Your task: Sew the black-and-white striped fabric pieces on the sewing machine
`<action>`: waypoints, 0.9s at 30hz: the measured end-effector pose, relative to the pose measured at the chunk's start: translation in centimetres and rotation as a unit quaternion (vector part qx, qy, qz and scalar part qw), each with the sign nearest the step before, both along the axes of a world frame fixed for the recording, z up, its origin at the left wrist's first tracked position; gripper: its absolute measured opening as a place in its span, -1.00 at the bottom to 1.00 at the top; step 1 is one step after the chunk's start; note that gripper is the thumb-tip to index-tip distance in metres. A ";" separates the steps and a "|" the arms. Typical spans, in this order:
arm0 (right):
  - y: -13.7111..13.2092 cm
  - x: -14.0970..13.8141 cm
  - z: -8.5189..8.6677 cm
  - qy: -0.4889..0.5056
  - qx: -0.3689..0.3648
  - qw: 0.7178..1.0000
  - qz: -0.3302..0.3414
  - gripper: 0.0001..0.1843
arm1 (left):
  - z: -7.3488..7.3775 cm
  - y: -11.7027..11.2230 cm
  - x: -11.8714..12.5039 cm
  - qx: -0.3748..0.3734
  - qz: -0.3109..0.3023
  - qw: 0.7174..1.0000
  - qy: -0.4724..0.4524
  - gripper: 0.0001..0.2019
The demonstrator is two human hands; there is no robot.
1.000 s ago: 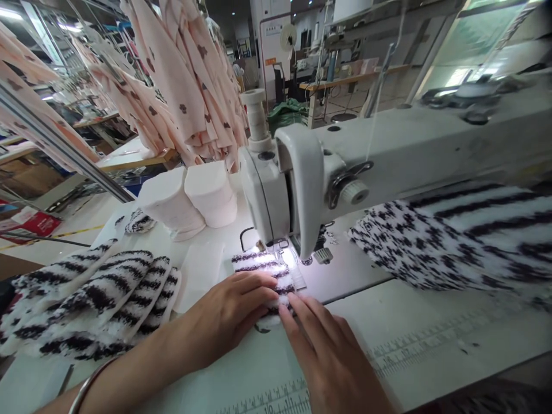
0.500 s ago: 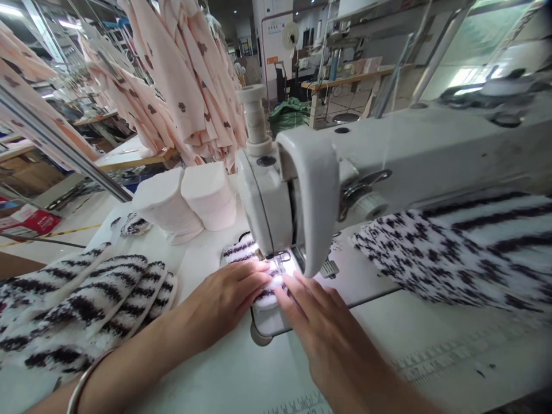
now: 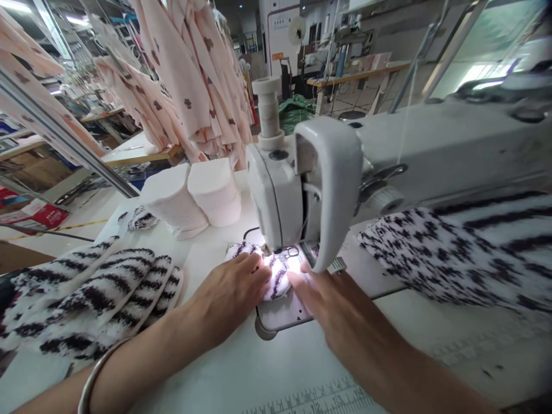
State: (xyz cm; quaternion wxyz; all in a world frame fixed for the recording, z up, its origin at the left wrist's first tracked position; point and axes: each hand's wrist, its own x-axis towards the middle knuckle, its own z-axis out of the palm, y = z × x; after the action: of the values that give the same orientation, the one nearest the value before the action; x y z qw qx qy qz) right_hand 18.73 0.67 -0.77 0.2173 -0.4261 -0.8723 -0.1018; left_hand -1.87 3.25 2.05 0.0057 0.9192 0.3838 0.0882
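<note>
A small black-and-white striped fleece piece [image 3: 276, 284] lies under the needle area of the white sewing machine [image 3: 276, 195], lit by its lamp. My left hand [image 3: 235, 284] is on the left part of the fleece, fingers bent and pressed together over it. On the other side, my right hand [image 3: 334, 302] rests on the machine bed, its thumb stretched to the right edge of the fleece. The other right fingers reach beside the machine's looped guard and are partly hidden. Glare washes out the fabric around the presser foot.
Striped fleece pieces [image 3: 107, 293] lie overlapped at the left. Two white fabric stacks [image 3: 215, 192] stand behind them. Patterned fleece [image 3: 435, 259] lies right, below the machine arm. A printed ruler [image 3: 319, 402] runs along the table front. Pink garments [image 3: 185, 86] hang beyond.
My left fingers have curled more over the fleece. My right hand has shifted right, with its fingers now beside the guard. The fleece has turned slightly, and the view has shifted a little.
</note>
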 end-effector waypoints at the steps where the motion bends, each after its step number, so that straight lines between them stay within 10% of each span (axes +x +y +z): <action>1: -0.6 -0.6 0.0 0.011 0.009 1.000 -0.005 -0.47 | 0.1 0.3 -0.2 -0.011 -0.012 1.000 0.000 -0.85; 8: -3.7 -3.4 -1.7 0.062 -0.014 0.995 -0.074 -0.40 | 0.8 1.3 -1.2 -0.056 -0.069 0.996 -0.031 -0.79; 21: -0.5 0.0 -0.7 0.038 -0.060 0.997 0.039 -0.43 | -0.4 -0.5 0.2 -0.014 0.016 0.998 -0.053 -0.89; 27: -3.2 -3.0 -1.5 0.067 -0.040 0.995 -0.061 -0.35 | 0.7 0.8 -1.4 -0.088 -0.062 0.993 -0.036 -0.77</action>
State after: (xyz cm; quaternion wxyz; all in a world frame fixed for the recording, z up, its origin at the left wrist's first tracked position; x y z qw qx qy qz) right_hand 15.70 -2.54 -2.30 0.2510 -0.4929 -0.8315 -0.0511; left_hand -3.28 4.01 2.74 0.1062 0.9333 0.3318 0.0868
